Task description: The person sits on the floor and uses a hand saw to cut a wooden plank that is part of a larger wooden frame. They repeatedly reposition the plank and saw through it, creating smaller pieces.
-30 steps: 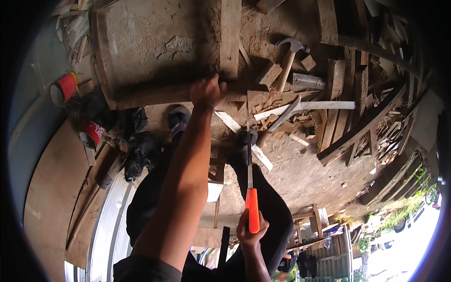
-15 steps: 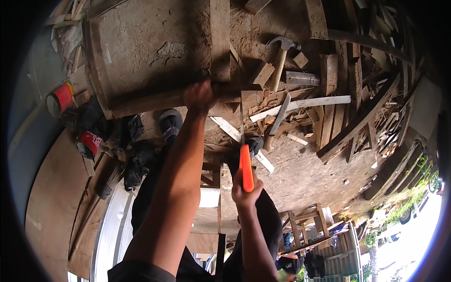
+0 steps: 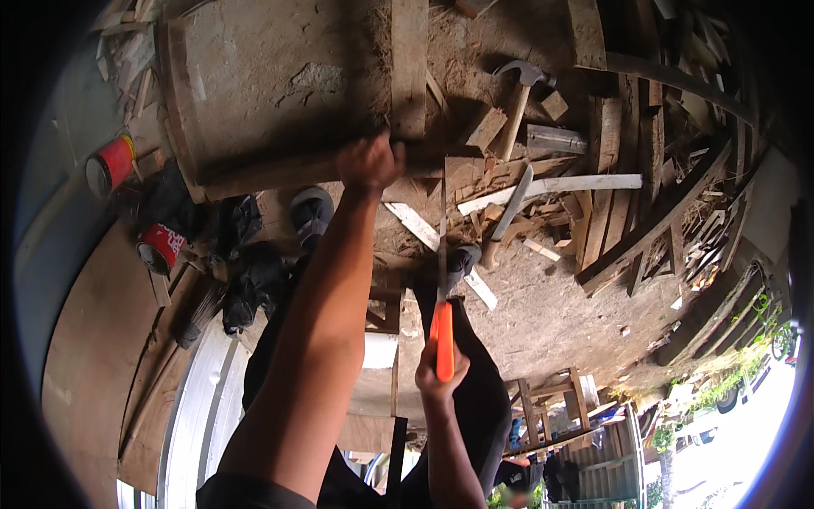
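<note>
My right hand (image 3: pixel 443 371) is wrapped round the orange handle of a handsaw (image 3: pixel 445 331). Its thin blade points away from me, and the far end meets a wooden board (image 3: pixel 271 180) near that board's right end. My left hand (image 3: pixel 370 163), arm stretched forward, is closed over the same board left of the blade. The board lies crosswise and joins another plank (image 3: pixel 409 68) that runs away from me. Whether the blade is inside a cut is too small to tell. My dark shoes (image 3: pixel 312 208) stand on the near side of the board.
A claw hammer (image 3: pixel 519 97) and a second saw (image 3: pixel 513 204) with a wooden handle lie on the right among offcuts. White strips (image 3: pixel 560 188) and long timbers (image 3: pixel 653 212) are piled there. Red cans (image 3: pixel 113 165) and black plastic bags (image 3: pixel 254 288) sit at the left.
My right hand has pulled the handsaw back toward me, so more of the blade shows on the near side of the board. My left hand stays on the board. The view has shifted slightly.
</note>
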Demonstrator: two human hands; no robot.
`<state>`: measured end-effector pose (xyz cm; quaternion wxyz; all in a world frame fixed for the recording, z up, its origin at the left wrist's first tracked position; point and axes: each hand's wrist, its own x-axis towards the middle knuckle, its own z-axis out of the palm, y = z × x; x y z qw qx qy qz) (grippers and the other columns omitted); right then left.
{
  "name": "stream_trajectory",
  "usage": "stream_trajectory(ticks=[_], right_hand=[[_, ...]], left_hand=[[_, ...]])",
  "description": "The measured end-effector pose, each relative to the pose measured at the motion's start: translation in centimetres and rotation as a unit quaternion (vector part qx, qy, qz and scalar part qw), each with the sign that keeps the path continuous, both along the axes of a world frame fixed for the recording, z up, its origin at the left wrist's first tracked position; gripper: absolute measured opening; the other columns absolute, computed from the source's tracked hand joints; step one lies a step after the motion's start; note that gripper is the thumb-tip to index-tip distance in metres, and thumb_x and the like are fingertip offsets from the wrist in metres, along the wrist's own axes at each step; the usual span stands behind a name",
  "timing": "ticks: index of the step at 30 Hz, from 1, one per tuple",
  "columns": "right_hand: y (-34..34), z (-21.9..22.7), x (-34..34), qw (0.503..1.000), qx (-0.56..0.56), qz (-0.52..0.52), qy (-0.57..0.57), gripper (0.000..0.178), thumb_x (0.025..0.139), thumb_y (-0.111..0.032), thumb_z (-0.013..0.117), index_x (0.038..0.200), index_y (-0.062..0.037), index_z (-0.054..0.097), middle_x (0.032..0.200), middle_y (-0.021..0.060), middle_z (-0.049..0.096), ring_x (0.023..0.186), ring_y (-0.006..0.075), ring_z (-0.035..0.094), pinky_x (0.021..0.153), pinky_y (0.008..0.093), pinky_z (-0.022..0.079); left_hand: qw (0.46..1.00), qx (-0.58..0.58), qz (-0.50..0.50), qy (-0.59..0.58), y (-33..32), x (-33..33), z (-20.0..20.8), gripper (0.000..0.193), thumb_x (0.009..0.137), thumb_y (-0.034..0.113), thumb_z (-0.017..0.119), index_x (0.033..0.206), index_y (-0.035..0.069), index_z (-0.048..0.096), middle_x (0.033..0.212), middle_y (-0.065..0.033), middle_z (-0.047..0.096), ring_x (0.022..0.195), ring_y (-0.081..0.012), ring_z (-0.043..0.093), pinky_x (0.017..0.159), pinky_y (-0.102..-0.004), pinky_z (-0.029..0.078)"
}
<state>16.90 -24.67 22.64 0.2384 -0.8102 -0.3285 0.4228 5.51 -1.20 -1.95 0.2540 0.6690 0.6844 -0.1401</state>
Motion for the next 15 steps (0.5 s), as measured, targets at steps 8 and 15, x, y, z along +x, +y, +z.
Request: stream_trajectory(ticks=[8,15], right_hand=[[7.4,-7.1,1.5,1.000,0.029,0.007,-0.003,0.006,0.079,-0.005,0.068,0.084,-0.0015,0.066,0.066,0.0125,0.064,0.056,0.0257,0.068,0.056,0.0324,0.053],[8.2,-6.4,1.6,0.993,0.105,-0.055,-0.001,0.011,0.075,-0.008,0.068,0.085,-0.0036,0.064,0.072,0.0127,0.066,0.061,0.0281,0.068,0.059,0.0331,0.053]], left_hand=[[0.998,0.060,-0.027,0.006,-0.8,-0.4,-0.1,0.040,0.090,0.047,0.054,0.109,0.016,0.072,0.101,-0.0179,0.073,0.097,-0.0377,0.069,0.088,-0.0512,0.053],[1.000,0.011,-0.006,0.005,0.9,0.7,1.8,0.035,0.091,0.046,0.053,0.097,0.017,0.072,0.095,-0.0151,0.074,0.091,-0.0369,0.071,0.083,-0.0501,0.056]])
